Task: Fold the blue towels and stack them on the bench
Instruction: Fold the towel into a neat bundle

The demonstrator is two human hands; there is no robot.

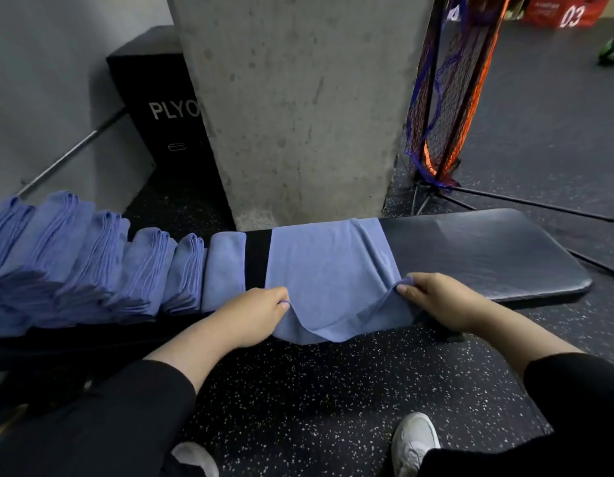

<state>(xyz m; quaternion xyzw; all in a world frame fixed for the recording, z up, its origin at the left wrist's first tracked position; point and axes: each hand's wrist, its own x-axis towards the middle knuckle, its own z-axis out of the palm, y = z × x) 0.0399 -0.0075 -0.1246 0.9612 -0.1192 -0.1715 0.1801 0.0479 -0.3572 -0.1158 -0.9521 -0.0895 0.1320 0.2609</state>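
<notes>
Left hand [255, 316], right hand [443, 301] each pinch blue towel [329, 270] near edge on bench [487, 249]

Bench [487, 256] right end bare; folded towels [92, 263] crowd left.

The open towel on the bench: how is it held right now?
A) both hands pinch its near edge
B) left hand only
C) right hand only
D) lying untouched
A: the left hand and right hand each pinch the near edge of the open towel, which droops over the front of the bench.
</notes>
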